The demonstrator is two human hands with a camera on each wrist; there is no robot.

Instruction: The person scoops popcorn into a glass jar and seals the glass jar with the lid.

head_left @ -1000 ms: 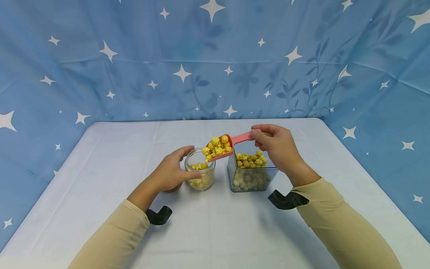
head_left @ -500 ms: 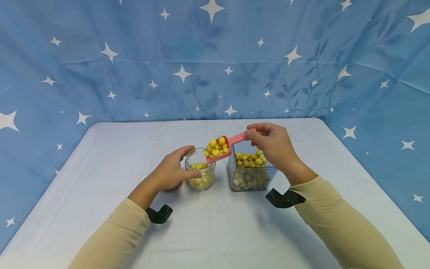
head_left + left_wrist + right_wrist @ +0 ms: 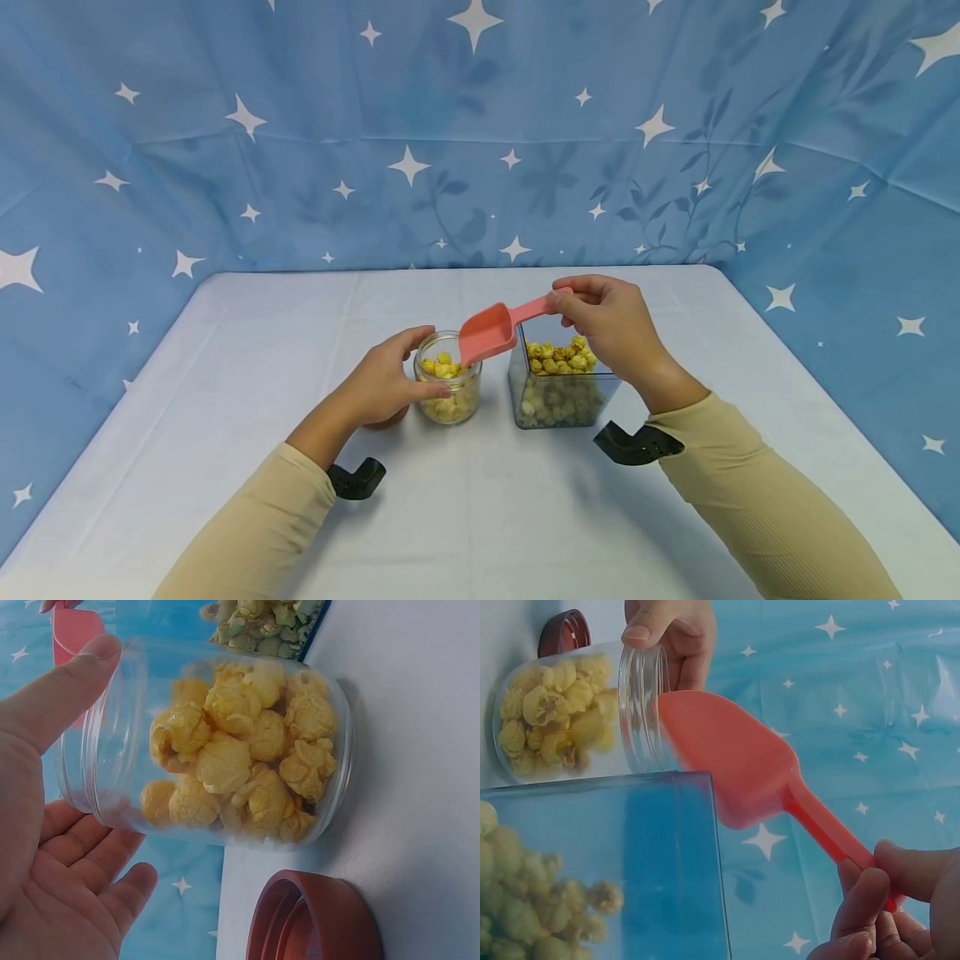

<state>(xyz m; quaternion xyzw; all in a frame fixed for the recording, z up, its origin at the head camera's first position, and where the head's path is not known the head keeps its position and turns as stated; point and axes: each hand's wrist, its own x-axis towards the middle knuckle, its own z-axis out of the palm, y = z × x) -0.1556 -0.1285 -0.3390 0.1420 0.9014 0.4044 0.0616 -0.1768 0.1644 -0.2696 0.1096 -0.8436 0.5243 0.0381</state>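
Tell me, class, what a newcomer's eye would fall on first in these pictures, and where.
Probably the bright pink scoop, near the middle of the head view, empty, its tip at the jar's mouth and its handle pinched by the right hand. Next, the yellow popcorn inside the jar, which the left hand holds near its rim. Behind the table hangs a starry blue cloth.

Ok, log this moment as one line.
left hand: grips jar; right hand: holds empty scoop, tip over jar mouth; popcorn: in jar and tub; lid: off, beside jar
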